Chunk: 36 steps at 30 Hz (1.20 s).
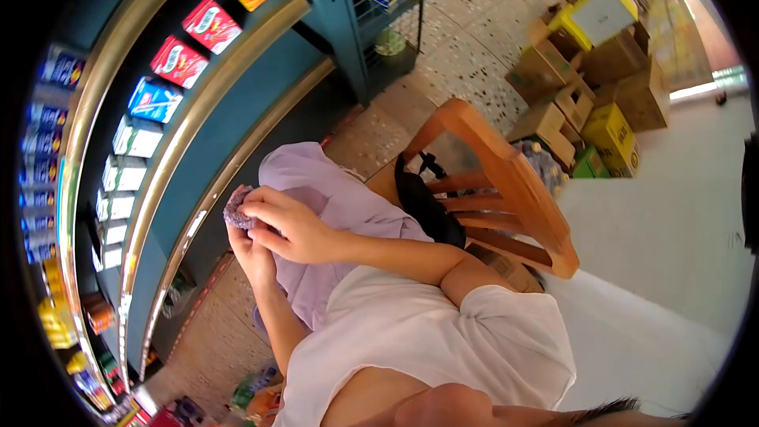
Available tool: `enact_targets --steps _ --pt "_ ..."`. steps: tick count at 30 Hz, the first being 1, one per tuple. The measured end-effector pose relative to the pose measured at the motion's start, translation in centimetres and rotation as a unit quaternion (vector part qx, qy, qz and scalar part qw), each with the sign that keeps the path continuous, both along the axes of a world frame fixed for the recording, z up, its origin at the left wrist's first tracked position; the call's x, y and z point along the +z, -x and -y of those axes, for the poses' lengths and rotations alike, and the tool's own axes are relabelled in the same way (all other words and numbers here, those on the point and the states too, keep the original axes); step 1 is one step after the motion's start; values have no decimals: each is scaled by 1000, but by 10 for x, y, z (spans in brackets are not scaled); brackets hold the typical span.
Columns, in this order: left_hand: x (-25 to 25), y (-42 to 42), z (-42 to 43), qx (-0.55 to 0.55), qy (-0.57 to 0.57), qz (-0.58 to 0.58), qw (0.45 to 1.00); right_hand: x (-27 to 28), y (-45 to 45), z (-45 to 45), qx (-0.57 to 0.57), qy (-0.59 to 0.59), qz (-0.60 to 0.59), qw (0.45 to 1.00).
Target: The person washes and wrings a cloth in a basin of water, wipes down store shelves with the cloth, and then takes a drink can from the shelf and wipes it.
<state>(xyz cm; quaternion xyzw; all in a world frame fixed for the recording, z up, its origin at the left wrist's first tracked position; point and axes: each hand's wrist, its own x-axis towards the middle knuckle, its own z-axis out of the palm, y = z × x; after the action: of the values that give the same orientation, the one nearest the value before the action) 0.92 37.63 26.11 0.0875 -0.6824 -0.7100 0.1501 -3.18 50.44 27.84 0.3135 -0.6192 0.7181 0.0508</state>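
My left hand (251,251) and my right hand (291,225) are close together above my lap, at the left of the middle in the head view. Between their fingers is a small purple piece with a nubbly texture, like crochet work (236,209). The left hand grips it from below, with its fingers partly hidden. My right hand lies across the top, fingers bent and pressed onto the piece. Whether a hook or other small tool is in the fingers I cannot make out. Lilac cloth (316,182) covers my legs under the hands.
Curved shelves (207,103) with small boxes, among them a red box (212,25), stand close on the left. A wooden chair (506,174) with a black bag (423,205) is at the right. Cardboard boxes (545,71) are piled on the speckled floor behind.
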Motion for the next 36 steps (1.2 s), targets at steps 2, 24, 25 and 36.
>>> enact_targets --steps 2,24,25,36 --pt "2 10 -3 -29 -3 38 999 -7 2 -7 -13 -38 13 999" --pt "-41 95 -83 -285 90 146 943 -103 -223 -433 -33 -13 735 677" --pt "-41 93 -87 -282 81 145 945 -111 -204 -425 -173 -49 748 639" --pt "-71 75 -127 -287 69 217 931 -263 -43 -357 -5 -204 521 829"
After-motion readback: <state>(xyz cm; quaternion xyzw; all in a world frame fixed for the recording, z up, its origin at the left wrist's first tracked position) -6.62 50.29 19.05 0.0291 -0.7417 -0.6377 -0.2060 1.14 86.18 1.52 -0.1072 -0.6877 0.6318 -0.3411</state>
